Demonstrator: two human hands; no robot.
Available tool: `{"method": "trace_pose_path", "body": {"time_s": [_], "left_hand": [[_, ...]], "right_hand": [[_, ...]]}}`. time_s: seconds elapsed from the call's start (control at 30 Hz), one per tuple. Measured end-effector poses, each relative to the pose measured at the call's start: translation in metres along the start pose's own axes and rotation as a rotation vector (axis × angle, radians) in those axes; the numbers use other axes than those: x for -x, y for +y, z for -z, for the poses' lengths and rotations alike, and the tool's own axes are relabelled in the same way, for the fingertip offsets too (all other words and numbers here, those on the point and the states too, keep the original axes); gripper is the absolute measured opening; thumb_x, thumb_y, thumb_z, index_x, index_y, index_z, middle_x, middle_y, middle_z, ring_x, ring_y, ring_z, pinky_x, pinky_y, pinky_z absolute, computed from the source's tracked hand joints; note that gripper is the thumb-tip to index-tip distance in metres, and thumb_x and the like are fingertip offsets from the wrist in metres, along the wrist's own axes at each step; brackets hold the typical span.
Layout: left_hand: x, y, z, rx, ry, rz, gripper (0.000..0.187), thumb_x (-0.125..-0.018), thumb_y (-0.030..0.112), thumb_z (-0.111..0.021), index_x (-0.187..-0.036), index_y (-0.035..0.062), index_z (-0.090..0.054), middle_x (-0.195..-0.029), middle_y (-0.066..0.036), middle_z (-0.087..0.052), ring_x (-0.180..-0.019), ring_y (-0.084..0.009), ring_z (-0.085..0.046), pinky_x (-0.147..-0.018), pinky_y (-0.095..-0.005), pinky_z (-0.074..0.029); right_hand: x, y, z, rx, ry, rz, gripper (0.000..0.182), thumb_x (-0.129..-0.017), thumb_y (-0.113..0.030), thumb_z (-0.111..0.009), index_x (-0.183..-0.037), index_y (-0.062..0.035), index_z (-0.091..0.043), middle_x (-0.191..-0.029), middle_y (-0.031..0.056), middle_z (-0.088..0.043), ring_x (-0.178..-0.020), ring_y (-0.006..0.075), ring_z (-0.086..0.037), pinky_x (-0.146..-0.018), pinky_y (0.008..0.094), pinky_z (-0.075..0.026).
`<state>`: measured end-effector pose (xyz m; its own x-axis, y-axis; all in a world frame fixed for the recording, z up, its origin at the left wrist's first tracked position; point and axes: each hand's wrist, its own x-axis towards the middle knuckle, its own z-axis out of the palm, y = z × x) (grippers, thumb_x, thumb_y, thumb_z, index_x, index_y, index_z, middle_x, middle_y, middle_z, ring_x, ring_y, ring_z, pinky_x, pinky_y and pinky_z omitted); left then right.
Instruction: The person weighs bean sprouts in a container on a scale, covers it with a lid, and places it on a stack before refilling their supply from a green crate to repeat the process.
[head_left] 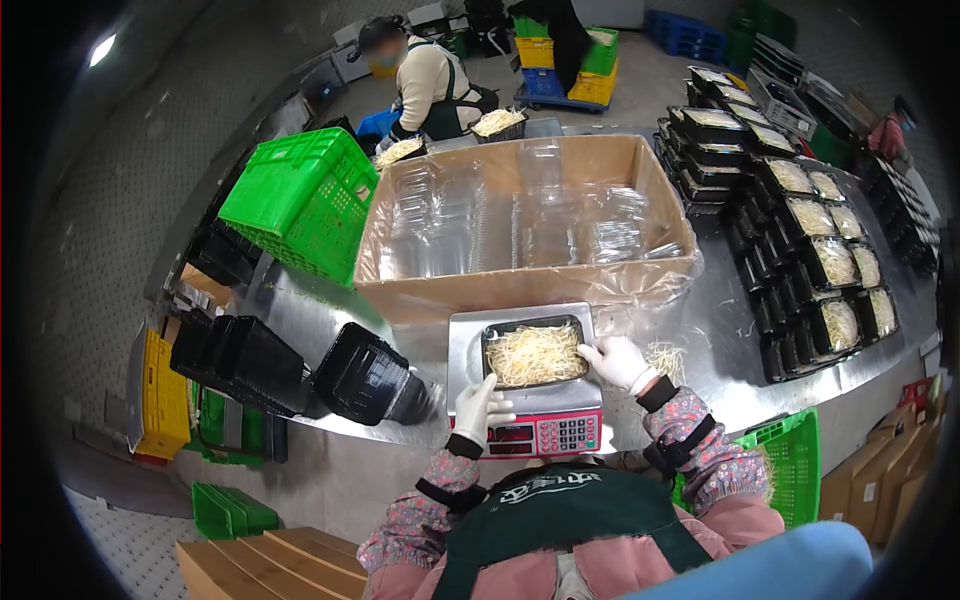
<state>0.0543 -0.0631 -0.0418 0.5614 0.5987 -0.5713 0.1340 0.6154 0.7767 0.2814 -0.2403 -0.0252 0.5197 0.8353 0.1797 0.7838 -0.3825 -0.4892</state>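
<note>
Gripping tray, both hands curled.

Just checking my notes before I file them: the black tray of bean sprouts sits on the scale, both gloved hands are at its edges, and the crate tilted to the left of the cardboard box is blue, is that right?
Not quite. In the head view the tilted crate left of the cardboard box is green, not blue. The rest stands: the black tray sits on the scale, with left hand and right hand at its edges.

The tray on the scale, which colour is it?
Black; the tray of bean sprouts shows only in the head view.
</note>
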Motion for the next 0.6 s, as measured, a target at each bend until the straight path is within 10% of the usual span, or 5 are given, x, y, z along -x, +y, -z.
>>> {"method": "trace_pose_path", "body": {"time_s": [0.17,0.27,0.37,0.6], "left_hand": [[0.006,-0.021,-0.021,0.016,-0.400,0.290,0.066,-0.092,0.059,-0.046,-0.110,-0.0047,-0.049,-0.092,-0.018,-0.063,-0.083,-0.0315,-0.067,-0.066,-0.0461,-0.058],[-0.008,-0.034,-0.033,0.110,-0.499,0.237,0.058,-0.097,0.053,-0.038,-0.108,-0.0023,-0.050,-0.091,-0.014,-0.061,-0.081,-0.0299,-0.065,-0.072,-0.0473,-0.057],[-0.020,-0.033,-0.028,0.037,-0.359,0.245,0.049,-0.099,0.046,-0.036,-0.105,0.0006,-0.052,-0.089,-0.012,-0.060,-0.079,-0.0292,-0.063,-0.075,-0.0473,-0.056],[-0.018,-0.033,-0.010,-0.150,-0.355,0.159,0.056,-0.096,0.047,-0.043,-0.104,-0.0073,-0.052,-0.084,-0.018,-0.062,-0.070,-0.0319,-0.063,-0.064,-0.0458,-0.056]], "right_hand": [[-0.067,-0.078,-0.001,-0.139,0.134,0.163,0.040,-0.089,-0.044,-0.055,-0.088,-0.0057,-0.066,-0.078,0.0169,-0.065,-0.079,0.0338,-0.064,-0.074,0.0446,-0.049],[-0.083,-0.104,-0.037,0.118,-0.114,0.227,0.060,-0.088,-0.048,-0.054,-0.130,-0.0062,-0.049,-0.126,0.0169,-0.053,-0.117,0.0346,-0.049,-0.096,0.0573,-0.035],[-0.085,-0.096,-0.065,0.042,0.013,0.216,0.066,-0.090,-0.049,-0.050,-0.134,-0.0012,-0.043,-0.122,0.0217,-0.055,-0.117,0.0365,-0.050,-0.100,0.0533,-0.032],[-0.083,-0.045,-0.012,-0.184,-0.475,0.024,0.059,-0.088,-0.052,-0.052,-0.124,-0.0054,-0.059,-0.116,0.0226,-0.062,-0.107,0.0367,-0.059,-0.093,0.0411,-0.045]]}}
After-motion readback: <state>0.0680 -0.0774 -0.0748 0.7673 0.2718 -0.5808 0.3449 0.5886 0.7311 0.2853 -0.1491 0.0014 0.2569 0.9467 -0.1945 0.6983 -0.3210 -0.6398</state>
